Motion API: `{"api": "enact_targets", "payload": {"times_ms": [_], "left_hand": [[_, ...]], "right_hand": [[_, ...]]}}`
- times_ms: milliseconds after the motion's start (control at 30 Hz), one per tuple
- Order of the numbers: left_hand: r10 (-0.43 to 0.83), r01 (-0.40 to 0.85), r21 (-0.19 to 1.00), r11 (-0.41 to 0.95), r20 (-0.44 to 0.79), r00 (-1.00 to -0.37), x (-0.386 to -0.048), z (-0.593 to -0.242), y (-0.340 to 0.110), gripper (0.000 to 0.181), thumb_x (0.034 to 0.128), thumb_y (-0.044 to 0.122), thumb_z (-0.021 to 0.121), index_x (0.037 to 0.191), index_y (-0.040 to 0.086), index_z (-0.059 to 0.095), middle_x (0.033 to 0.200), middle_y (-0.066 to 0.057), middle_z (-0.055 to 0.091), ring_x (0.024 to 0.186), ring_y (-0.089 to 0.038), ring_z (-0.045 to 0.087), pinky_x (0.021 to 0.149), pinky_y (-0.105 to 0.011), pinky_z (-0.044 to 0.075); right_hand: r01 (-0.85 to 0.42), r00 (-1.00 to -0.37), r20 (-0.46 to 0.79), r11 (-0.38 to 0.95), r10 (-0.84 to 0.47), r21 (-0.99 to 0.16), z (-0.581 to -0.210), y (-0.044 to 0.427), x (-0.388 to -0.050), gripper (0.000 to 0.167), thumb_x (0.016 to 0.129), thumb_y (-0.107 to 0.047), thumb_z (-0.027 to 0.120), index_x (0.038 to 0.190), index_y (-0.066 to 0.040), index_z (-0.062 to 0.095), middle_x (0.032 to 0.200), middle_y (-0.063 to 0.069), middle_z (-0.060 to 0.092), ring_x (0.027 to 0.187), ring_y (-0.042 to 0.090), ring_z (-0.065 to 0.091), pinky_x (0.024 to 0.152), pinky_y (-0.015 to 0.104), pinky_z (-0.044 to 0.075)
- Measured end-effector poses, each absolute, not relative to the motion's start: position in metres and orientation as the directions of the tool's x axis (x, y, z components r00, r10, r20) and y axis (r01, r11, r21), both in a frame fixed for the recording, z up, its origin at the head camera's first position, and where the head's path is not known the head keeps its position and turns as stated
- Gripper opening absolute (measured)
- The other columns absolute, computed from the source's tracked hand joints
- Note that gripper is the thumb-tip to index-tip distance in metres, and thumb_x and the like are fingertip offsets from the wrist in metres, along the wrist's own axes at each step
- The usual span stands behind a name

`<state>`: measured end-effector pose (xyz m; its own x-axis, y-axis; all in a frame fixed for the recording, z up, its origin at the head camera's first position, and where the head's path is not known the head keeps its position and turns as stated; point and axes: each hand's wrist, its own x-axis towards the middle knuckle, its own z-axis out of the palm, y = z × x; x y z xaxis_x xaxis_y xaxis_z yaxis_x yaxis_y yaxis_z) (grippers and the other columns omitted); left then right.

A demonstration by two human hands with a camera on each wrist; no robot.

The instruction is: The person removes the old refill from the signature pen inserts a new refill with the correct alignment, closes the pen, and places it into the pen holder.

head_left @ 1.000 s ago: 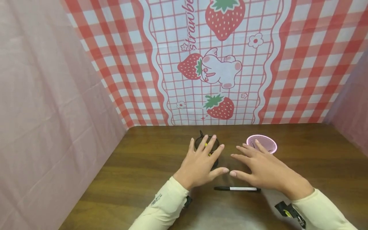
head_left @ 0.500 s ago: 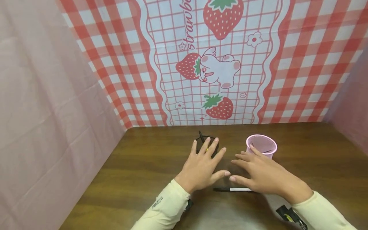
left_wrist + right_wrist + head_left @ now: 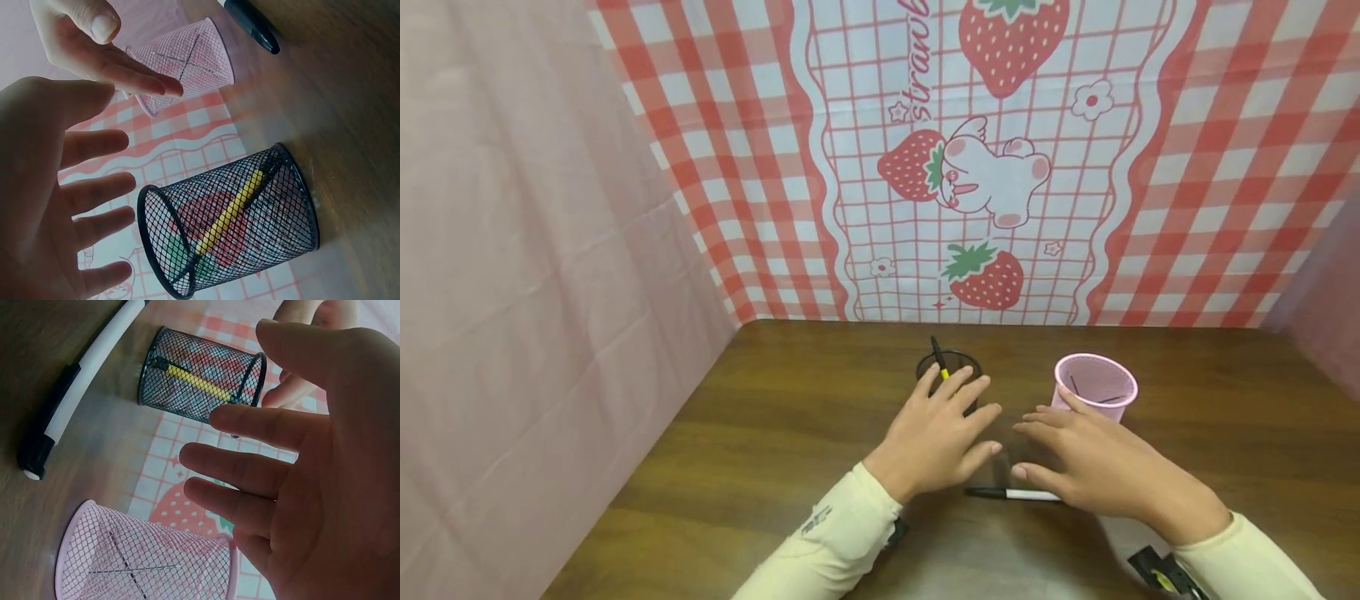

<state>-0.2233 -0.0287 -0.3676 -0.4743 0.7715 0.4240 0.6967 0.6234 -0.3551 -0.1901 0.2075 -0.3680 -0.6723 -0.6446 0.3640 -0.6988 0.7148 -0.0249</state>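
Note:
A black mesh cup (image 3: pixel 231 225) stands on the table with a black and yellow pen (image 3: pixel 228 215) inside. My left hand (image 3: pixel 932 437) hovers in front of it, fingers spread and holding nothing. Farther right is a pink mesh cup (image 3: pixel 1096 382); thin dark lines show through its mesh in the right wrist view. Near its front my right hand (image 3: pixel 1120 471) hovers with fingers extended, also holding nothing. Below the hands lies a white marker with black ends (image 3: pixel 94 375), its right part hidden by my right hand in the head view.
The brown wooden table (image 3: pixel 737 467) meets a red-and-white checked cloth (image 3: pixel 985 192) with strawberries at the back. A pale pink curtain (image 3: pixel 550 275) hangs on the left, and another pinkish cloth is on the right.
The head view has shifted slightly. Both hands sit a little lower relative to the cups, showing more of both cups, while my right hand now covers the marker's right end.

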Motion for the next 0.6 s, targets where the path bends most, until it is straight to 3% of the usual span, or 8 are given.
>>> {"api": "enact_targets", "payload": {"times_ms": [200,367,600], "left_hand": [[0.778,0.694,-0.361,0.623,0.379,-0.501,-0.2196,-0.3697,-0.0281,0.047,0.0995,0.057,0.05,0.132,0.028,0.064,0.148,-0.005,0.051,0.14,-0.028,0.042,0.112,-0.058,0.03],[0.788,0.701,-0.368,0.611,0.363,-0.497,-0.2159,-0.3707,-0.0268,0.046,0.0986,0.058,0.051,0.129,0.028,0.067,0.146,-0.005,0.053,0.139,-0.029,0.044,0.112,-0.06,0.029],[0.805,0.726,-0.369,0.58,0.391,-0.445,-0.2147,-0.3718,-0.0231,0.04,0.0971,0.054,0.057,0.123,0.027,0.07,0.142,-0.005,0.055,0.137,-0.027,0.045,0.115,-0.057,0.026]], "right_hand": [[-0.682,-0.698,0.338,0.73,-0.632,-0.045,-0.3688,0.2056,-0.1864,0.047,0.091,-0.048,0.07,0.116,-0.008,0.071,0.116,0.01,0.069,0.112,0.032,0.064,0.105,0.059,0.037],[-0.665,-0.727,0.285,0.744,-0.625,-0.063,-0.3672,0.2038,-0.1843,0.045,0.091,-0.048,0.071,0.115,-0.01,0.071,0.109,0.001,0.069,0.098,0.022,0.067,0.085,0.047,0.053],[-0.663,-0.74,0.239,0.742,-0.629,-0.098,-0.3697,0.2065,-0.1843,0.041,0.088,-0.043,0.074,0.114,-0.01,0.071,0.096,-0.005,0.069,0.083,0.012,0.066,0.071,0.041,0.054]]}}
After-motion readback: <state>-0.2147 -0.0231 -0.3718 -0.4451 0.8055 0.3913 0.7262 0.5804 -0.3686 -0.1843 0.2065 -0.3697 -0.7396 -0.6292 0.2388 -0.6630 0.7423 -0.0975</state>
